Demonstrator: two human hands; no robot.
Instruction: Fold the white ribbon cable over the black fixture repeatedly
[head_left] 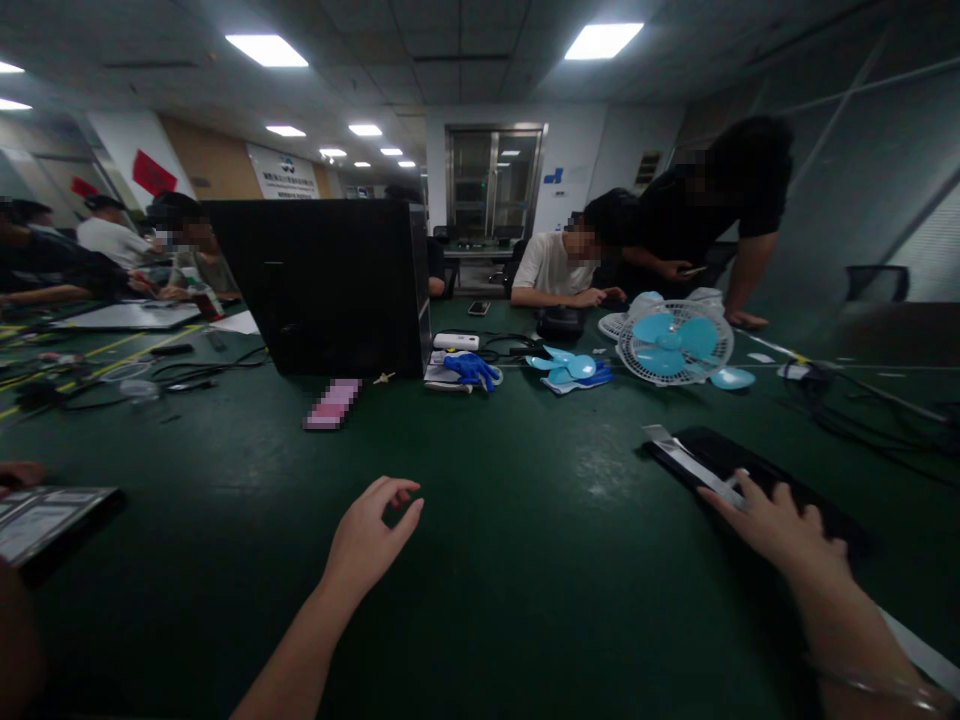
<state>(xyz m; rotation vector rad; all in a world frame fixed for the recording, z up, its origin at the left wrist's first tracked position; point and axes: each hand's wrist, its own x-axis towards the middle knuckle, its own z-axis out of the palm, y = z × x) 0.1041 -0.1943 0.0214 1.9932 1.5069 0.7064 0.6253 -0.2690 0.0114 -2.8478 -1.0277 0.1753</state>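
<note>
My left hand (373,535) hovers over the green tabletop (480,560), its fingers loosely curved and the thumb apart, with nothing between them. On the right, my right hand (784,530) rests with spread fingers over a dark flat object (795,475), whose exact kind I cannot make out. A silver-grey strip (694,462) lies along the near left side of that object. My right thumb and forefinger touch or nearly touch the strip's near end. Beneath the palm, the rest of the dark object is hidden.
A large black computer case (330,290) stands at centre left, behind a pink phone (332,404) and keys (385,377). Blue gloves (471,370), loose fan blades (562,364) and a blue-and-white fan (675,343) lie farther back. Cables (832,405) sprawl right; co-workers surround the table.
</note>
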